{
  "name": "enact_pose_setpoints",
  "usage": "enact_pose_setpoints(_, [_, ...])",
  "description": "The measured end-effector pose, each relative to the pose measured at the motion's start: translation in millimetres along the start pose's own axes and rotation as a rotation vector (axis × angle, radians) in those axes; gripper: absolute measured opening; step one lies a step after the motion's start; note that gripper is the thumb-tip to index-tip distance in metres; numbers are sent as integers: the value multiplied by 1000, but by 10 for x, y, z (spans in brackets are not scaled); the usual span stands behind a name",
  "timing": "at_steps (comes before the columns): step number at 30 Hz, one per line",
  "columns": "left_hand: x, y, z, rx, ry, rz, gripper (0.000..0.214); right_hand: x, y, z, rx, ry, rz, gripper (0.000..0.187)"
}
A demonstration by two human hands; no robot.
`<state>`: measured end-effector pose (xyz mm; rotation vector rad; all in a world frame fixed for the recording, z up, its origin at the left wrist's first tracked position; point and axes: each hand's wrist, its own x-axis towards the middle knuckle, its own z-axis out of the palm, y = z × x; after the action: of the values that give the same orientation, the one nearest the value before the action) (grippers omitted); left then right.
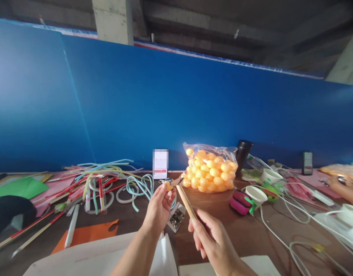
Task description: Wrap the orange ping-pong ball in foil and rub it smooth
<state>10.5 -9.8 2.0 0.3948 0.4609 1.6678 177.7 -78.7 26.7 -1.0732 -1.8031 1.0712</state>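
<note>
On the counter [240, 230], tubes [107, 180] and sticks lie in a tangle at far left, near an orange card [87, 234]. The left hand [159, 207] pinches a small orange ball [168, 186] at its fingertips, above a box of studs [176, 217]. The right hand [213, 241], apart from the left, grips a wooden-handled tool [185, 199] whose tip touches the ball. Just behind stands a bag of balls [211, 168]; further right sit a pink case [240, 202] and paper cups [256, 194].
</note>
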Motion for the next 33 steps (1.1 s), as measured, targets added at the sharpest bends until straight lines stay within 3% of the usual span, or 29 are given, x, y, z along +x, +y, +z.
enact_pose_setpoints(6, [15, 3, -21, -22, 11, -40, 10, -10, 4, 3, 53, 50, 3, 38])
enact_pose_setpoints(13, [16, 8, -27, -33, -9, -50, 12, -14, -14, 4, 20, -21, -5, 36])
enact_pose_setpoints(24, [-13, 14, 6, -15, -27, -34, 14, -19, -28, 16, 4, 27, 25, 37])
enact_pose_setpoints(33, [-6, 11, 6, 5, -35, -26, 15, -1, -42, 17, 17, -15, 2, 34])
